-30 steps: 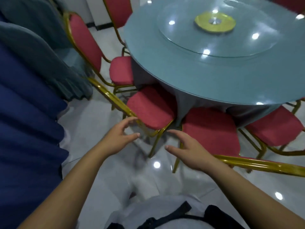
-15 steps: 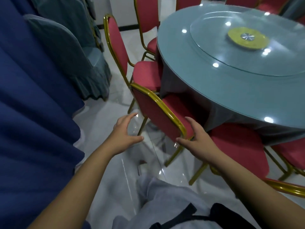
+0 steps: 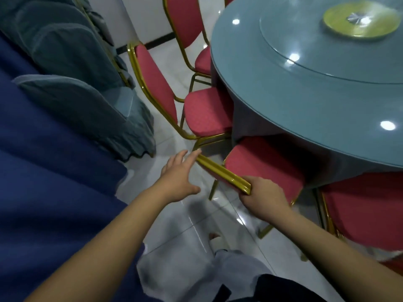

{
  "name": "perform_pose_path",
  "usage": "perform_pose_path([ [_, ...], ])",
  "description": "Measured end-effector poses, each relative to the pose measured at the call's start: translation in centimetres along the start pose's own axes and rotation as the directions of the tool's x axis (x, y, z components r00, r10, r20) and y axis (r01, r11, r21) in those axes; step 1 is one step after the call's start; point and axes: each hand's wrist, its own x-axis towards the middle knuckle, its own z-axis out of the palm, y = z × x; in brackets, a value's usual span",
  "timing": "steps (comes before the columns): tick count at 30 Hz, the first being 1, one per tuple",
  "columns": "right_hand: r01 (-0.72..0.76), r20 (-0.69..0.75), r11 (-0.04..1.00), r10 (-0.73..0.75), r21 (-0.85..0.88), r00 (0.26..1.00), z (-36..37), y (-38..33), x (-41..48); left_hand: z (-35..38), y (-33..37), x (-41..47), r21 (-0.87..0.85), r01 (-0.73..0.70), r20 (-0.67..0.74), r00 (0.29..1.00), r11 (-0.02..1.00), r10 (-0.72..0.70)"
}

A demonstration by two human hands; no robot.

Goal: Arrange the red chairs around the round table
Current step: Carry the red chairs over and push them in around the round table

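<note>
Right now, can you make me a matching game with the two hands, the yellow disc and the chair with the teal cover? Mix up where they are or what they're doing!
Things:
1. right hand
2. left hand
3. yellow disc
4. teal-covered chair

Places and states:
A. in the middle of the glass turntable
B. grips the gold rail on the back of the red chair
C. stands off to the left, apart from the round table
D. fingers straight, at the rail's other end

Pairs: 1-B, 2-D, 3-A, 4-C
</note>
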Motion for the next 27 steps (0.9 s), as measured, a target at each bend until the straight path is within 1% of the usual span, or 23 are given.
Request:
perform_pose_path([
  [3,0.007,0.004,1.000,-0.007,0.008,1.000,0.0,0.2,-0.2,-0.3,-0.5,4.3,0.084,-0.067,0.025,0.998,0.994,0.065],
  [5,-0.002,-0.009,1.000,0.002,0.021,1.000,-0.2,-0.1,-0.5,0.0,-0.1,6.4,0.165,-0.151,0.096,0.986,0.975,0.137],
  [7,-0.023,-0.031,0.999,0.024,0.031,0.999,-0.3,-0.2,-0.8,0.6,0.5,8.1,0.189,-0.250,0.196,0.957,0.950,0.213],
  [9,-0.085,-0.028,0.995,0.086,0.042,0.996,-0.1,-0.2,-1.1,1.1,0.8,9.2,0.184,-0.346,0.258,0.920,0.920,0.295],
  [12,-0.256,-0.049,0.966,0.258,0.027,0.965,0.0,-0.7,-1.7,0.8,0.7,9.9,0.188,-0.462,0.276,0.872,0.867,0.404],
  [15,-0.360,-0.089,0.933,0.360,0.016,0.929,0.5,-2.0,-2.6,0.1,0.4,9.3,0.165,-0.501,0.320,0.842,0.849,0.435],
  [18,-0.428,-0.087,0.903,0.429,0.026,0.899,1.4,-3.6,-4.2,-0.1,-0.8,8.0,0.218,-0.580,0.381,0.791,0.785,0.478],
  [22,-0.438,-0.071,0.897,0.442,0.062,0.894,4.3,-6.3,-8.3,0.6,-4.3,5.0,0.223,-0.693,0.434,0.700,0.685,0.567],
  [25,-0.423,-0.135,0.905,0.425,0.045,0.895,7.4,-8.4,-11.3,1.2,-7.4,2.5,0.243,-0.767,0.444,0.633,0.594,0.635],
  [27,-0.471,-0.190,0.881,0.470,0.042,0.862,9.2,-9.6,-12.9,1.4,-9.0,1.5,0.232,-0.798,0.450,0.595,0.556,0.666],
])
